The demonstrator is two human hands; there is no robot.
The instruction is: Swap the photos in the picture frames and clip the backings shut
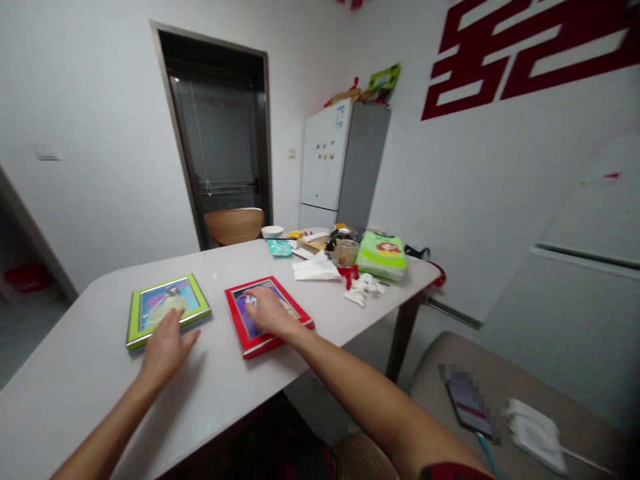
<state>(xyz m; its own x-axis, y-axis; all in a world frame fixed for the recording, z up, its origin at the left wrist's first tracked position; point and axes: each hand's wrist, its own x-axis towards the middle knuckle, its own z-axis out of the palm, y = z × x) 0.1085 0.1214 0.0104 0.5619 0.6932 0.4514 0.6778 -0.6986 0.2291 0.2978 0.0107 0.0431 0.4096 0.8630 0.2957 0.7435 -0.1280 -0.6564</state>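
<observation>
Two picture frames lie flat on the white table (90, 380). My left hand (165, 347) rests open on the near edge of the green frame (145, 313), fingers stretched flat. On the glass of the red frame (240, 327) my right hand (267, 311) presses down, fingers curled over a small white wad, perhaps a tissue, that I can barely make out.
At the table's far end lie white tissues (315, 268), a crumpled wad (364, 288), a glass jar (345, 252), a green pack (383, 253) and a bowl (273, 231). A wooden chair (234, 225), a fridge (340, 163) and a doorway stand behind. A phone (467, 400) lies on the bench at right.
</observation>
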